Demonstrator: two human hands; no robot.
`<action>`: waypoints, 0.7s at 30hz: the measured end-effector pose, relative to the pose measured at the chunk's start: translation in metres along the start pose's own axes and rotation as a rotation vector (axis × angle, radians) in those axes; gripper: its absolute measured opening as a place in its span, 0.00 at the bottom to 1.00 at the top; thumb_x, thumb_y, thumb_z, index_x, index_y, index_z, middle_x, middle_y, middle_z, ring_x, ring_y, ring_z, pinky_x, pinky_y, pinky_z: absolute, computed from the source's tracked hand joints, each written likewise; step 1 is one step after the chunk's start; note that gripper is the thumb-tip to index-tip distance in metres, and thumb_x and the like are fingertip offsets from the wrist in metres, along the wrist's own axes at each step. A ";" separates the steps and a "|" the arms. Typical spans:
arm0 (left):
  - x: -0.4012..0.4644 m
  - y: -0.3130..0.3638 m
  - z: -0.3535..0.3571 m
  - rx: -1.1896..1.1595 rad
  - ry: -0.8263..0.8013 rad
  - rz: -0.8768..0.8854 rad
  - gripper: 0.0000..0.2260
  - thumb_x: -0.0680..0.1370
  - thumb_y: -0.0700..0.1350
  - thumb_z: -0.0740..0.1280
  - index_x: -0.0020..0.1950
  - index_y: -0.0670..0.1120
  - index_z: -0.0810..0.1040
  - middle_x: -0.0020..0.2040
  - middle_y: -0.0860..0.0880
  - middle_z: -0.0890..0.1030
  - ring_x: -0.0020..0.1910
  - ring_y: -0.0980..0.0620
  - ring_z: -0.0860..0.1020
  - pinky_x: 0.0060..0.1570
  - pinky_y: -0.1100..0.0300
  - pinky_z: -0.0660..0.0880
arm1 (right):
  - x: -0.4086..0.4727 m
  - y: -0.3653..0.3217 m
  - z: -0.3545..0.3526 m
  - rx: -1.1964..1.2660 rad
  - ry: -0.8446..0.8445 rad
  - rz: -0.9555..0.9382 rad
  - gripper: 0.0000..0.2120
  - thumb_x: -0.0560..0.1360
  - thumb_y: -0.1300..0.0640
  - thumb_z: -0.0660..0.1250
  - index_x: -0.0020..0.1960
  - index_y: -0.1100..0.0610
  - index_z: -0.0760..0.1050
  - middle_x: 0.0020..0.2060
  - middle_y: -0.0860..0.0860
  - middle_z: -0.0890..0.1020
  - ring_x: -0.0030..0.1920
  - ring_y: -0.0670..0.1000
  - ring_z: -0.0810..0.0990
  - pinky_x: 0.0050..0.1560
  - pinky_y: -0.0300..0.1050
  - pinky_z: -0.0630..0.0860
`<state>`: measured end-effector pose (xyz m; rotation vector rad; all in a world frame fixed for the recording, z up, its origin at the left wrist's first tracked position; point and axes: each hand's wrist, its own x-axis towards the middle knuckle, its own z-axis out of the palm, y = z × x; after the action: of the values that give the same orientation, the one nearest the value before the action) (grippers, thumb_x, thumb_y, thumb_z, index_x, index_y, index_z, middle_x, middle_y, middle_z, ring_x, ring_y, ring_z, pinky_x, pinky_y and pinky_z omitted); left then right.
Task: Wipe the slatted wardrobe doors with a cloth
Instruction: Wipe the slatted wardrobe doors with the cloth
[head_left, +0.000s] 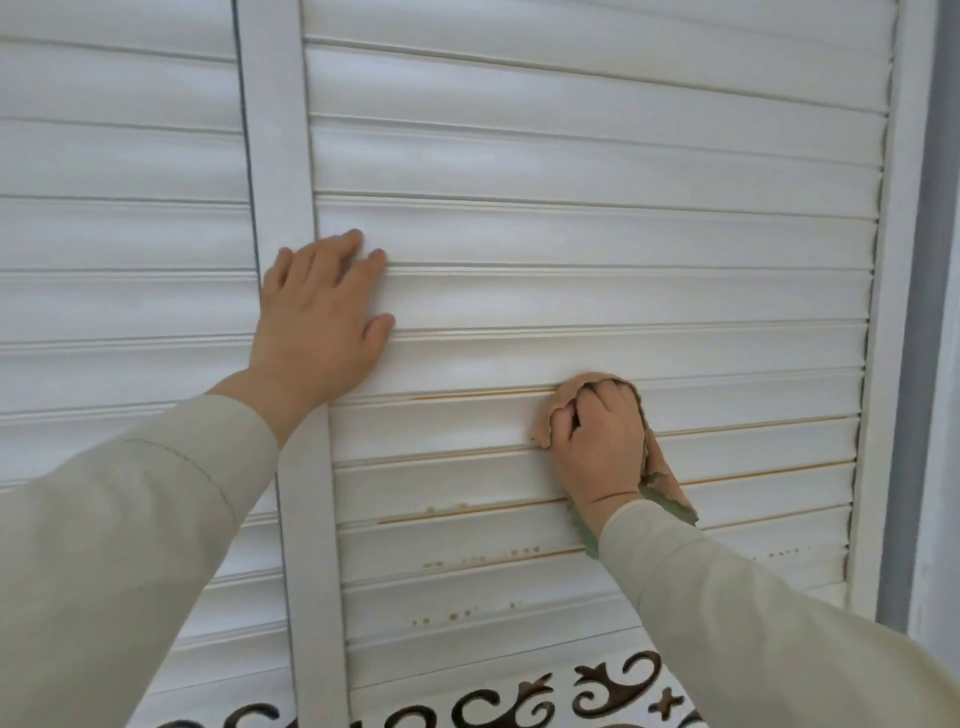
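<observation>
Wiping is clearly the step in hand here, about midway down the right-hand slatted door (597, 249). The cloth (660, 478), a tan thing with a green scalloped edge, is bunched up inside the right hand (597, 441), whose fingers are curled tight around it, and it's pressed against a slat edge well to the right of the centre stile (291, 364). The loose tail of the cloth is left hanging below the wrist. The left hand (322, 312) is laid flat with fingers spread, half on the centre stile and half on the slats just right of it, higher than the cloth, so the door is probably being steadied while it's rubbed.

Yellowish lines and specks (467, 551) are seen on the slats below the cloth, right of the stile, so those rows look not yet dealt with, though that's a guess. Next, the cloth likely needs to be dragged along the groove away from the stile, then moved down a slat. Firm pressure into the lip of each slat is probably called for, since the grime seems to be caught there
</observation>
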<state>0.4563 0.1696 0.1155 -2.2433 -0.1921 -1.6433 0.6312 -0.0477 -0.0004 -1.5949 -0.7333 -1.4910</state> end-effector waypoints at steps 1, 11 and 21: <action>-0.003 -0.007 -0.003 -0.039 0.005 0.039 0.26 0.74 0.48 0.71 0.71 0.46 0.72 0.73 0.42 0.67 0.71 0.40 0.65 0.72 0.40 0.55 | -0.002 -0.013 0.005 0.011 -0.003 -0.001 0.10 0.72 0.61 0.61 0.37 0.63 0.78 0.37 0.58 0.78 0.41 0.59 0.75 0.47 0.50 0.70; -0.029 -0.034 0.004 -0.574 -0.011 -0.345 0.29 0.83 0.49 0.61 0.81 0.49 0.52 0.73 0.38 0.58 0.72 0.43 0.63 0.66 0.62 0.59 | -0.018 -0.129 0.045 0.118 -0.097 -0.195 0.08 0.70 0.60 0.63 0.39 0.62 0.79 0.38 0.57 0.80 0.43 0.57 0.73 0.49 0.49 0.71; -0.040 -0.026 0.006 -0.437 -0.041 -0.378 0.26 0.83 0.58 0.53 0.81 0.57 0.53 0.62 0.42 0.68 0.45 0.37 0.76 0.48 0.43 0.77 | -0.026 -0.165 0.048 0.152 -0.249 -0.367 0.10 0.70 0.62 0.62 0.45 0.63 0.81 0.43 0.57 0.81 0.46 0.59 0.76 0.52 0.51 0.75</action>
<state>0.4413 0.1998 0.0813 -2.6961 -0.3081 -1.9900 0.5122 0.0786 0.0032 -1.6045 -1.3074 -1.4585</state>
